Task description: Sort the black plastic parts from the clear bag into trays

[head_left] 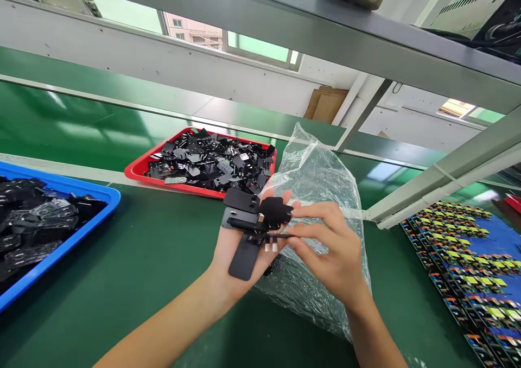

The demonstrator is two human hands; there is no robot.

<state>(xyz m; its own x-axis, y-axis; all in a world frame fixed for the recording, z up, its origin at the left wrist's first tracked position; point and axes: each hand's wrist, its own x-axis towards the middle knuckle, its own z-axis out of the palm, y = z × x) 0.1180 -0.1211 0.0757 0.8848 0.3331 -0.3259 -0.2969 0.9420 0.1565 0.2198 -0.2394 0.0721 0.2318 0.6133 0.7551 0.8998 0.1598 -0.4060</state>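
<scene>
My left hand (226, 255) lies palm up above the green table and holds several flat black plastic parts (245, 257) fanned across the palm and fingers. Some of these parts have small slots, and two little pale, silvery prongs stick out near the middle. From the right, my right hand (336, 251) pinches a thin black plastic part (280, 236) between thumb and fingers, at the edge of the pile. Beneath and behind both hands spreads a clear plastic bag (325, 181); a dark thing under the left hand is mostly hidden.
Behind the hands is a red tray (136, 171) heaped with small black parts. A blue tray (103, 197) of black pieces stands at left. Circuit boards (468, 265) lie in rows at right, beyond a slanting metal post (439, 172). A shelf beam (285, 18) crosses overhead.
</scene>
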